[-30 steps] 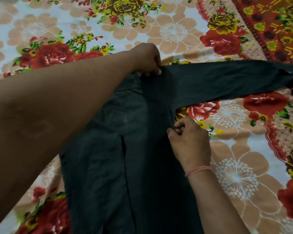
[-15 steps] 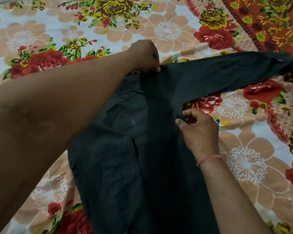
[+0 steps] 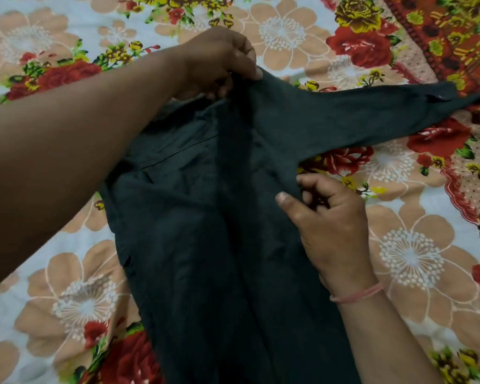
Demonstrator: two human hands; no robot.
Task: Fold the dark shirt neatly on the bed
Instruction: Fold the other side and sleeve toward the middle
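shirt [image 3: 205,231]: plain dark charcoal-black, no print | bedsheet [image 3: 416,245]: white ground, big peach flowers with white dotted centres, red roses, yellow blooms, green leaves | sheet border [image 3: 455,31]: deep red-orange with yellow and green motifs | wrist thread [image 3: 358,295]: pale pink-orange, on right wrist

a bed covered by a floral cotton sheet [image 3: 416,245], white with peach blossoms and red roses, fills the scene. a dark, near-black fabric shirt [image 3: 205,245] lies directly on it, body running near to far, one sleeve stretching to the far right.
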